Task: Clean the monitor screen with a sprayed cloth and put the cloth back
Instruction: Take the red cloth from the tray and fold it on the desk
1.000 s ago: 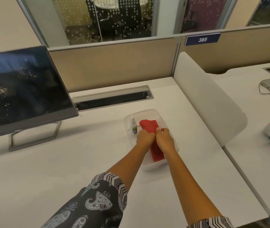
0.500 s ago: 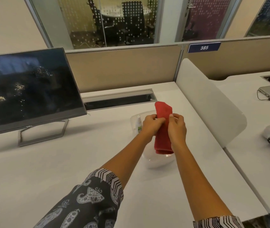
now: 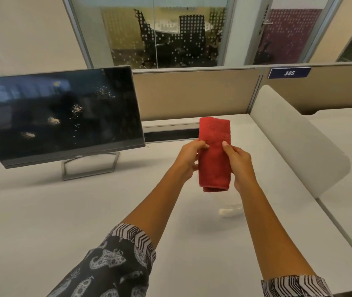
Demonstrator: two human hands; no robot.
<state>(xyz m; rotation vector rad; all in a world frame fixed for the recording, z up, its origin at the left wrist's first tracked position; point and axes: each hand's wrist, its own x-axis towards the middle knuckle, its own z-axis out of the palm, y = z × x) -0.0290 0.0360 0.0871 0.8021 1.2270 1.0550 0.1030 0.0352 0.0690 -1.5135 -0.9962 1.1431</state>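
A person holds a folded red cloth (image 3: 214,133) upright above a white worktop (image 3: 42,211), the left hand (image 3: 189,156) pinching its left edge and the right hand (image 3: 240,162) its right edge, each grip closed on the fabric. The cloth rises above the grip and hangs below it, clear of the worktop. A dark, speckled monitor (image 3: 59,116) stands well apart, left of the grip.

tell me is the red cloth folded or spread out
Folded: the red cloth is a narrow layered strip, doubled edges showing at the bottom, held between the left hand and right hand.
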